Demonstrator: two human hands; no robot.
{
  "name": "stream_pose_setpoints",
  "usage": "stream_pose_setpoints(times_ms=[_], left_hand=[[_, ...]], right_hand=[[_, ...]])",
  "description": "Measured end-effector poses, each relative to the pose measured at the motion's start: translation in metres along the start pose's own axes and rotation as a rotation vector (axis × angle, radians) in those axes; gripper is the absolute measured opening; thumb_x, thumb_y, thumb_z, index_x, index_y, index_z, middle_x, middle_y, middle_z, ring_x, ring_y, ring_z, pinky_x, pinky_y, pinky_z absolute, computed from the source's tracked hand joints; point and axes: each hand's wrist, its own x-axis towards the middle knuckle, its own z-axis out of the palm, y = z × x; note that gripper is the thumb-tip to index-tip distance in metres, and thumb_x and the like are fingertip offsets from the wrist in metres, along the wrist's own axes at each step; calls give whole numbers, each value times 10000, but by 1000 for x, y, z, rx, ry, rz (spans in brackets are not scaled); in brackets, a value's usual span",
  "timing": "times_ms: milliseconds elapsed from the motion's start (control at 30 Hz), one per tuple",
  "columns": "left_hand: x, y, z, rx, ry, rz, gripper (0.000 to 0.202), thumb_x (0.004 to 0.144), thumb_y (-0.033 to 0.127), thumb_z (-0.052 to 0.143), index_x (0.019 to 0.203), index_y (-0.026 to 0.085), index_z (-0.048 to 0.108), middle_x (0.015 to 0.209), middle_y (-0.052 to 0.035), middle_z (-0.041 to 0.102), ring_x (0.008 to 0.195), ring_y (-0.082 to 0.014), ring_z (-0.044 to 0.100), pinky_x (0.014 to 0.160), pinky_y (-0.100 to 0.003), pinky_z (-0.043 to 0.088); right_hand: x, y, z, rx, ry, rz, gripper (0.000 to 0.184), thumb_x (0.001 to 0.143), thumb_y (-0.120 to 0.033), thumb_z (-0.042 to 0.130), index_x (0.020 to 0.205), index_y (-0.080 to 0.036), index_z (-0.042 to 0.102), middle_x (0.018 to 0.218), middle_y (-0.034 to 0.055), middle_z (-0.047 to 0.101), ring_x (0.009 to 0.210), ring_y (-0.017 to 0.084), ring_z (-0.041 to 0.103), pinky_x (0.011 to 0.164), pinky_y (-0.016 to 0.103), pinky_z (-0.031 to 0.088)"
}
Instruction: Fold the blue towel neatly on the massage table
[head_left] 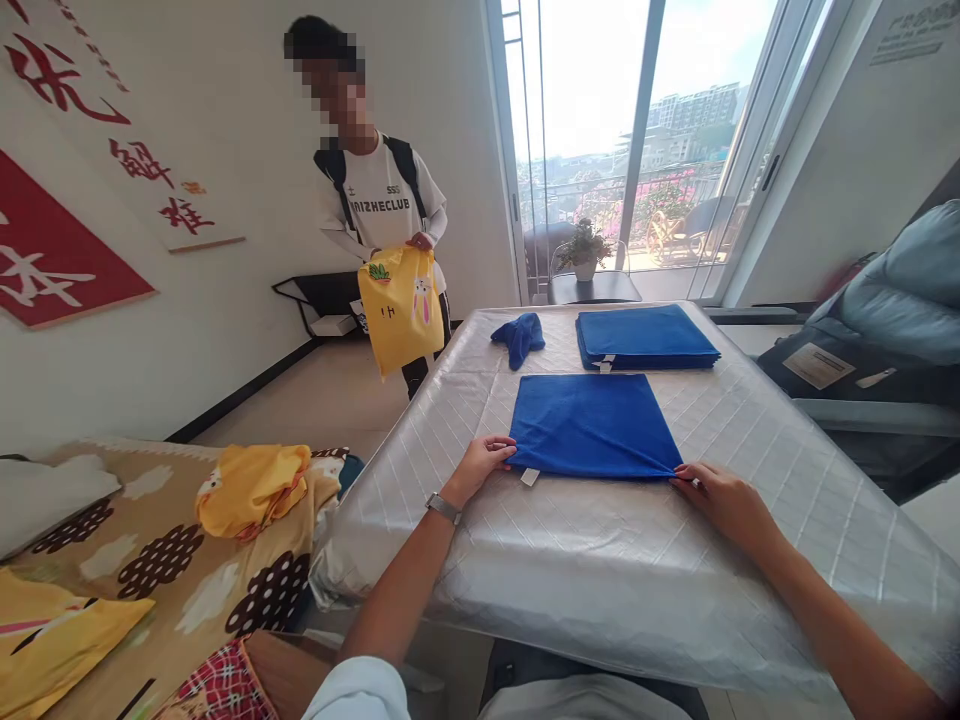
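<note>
A flat blue cloth (596, 425) with a small white tag at its near edge lies on the silver table cover (570, 560). My left hand (484, 465) pinches its near left corner between thumb and fingers. On the opposite side, my right hand (712, 495) grips the near right corner, where creases run inward across the fabric. Just beyond it sits a neat stack of blue cloths (649, 335), also with a white tag. A crumpled blue cloth (519, 340) rests to the left of that stack.
Across the table's left side stands a person (386, 200) holding a yellow bag (405, 315). A bed (180, 560) at left bears yellow fabric pieces (259, 490). Dark seating with a puffy grey-blue item (892, 300) is at right. A potted plant (585, 250) stands near the glass door.
</note>
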Motion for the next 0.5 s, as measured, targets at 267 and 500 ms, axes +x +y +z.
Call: stream_pose_setpoints(times_ms=[267,500], left_hand=[[-7,2,-6,81,-5,6,452,625,399,931,909,107,737,784,-37,687,671,-127,654,620,-230,557],[-6,2,-7,64,1,-71,392,786,436,824,981,129,678,752,-39,701,570,-141,675,550,-246,577]], right_hand=[[-5,-1,-7,135,-20,-5,412,957,-623,464,947,-289,705,987,54,750,794,226,709,746,358,574],[-2,-4,-10,169,-108,13,471,957,-647,448,807,-285,709,958,35,758,672,189,675,687,332,560]])
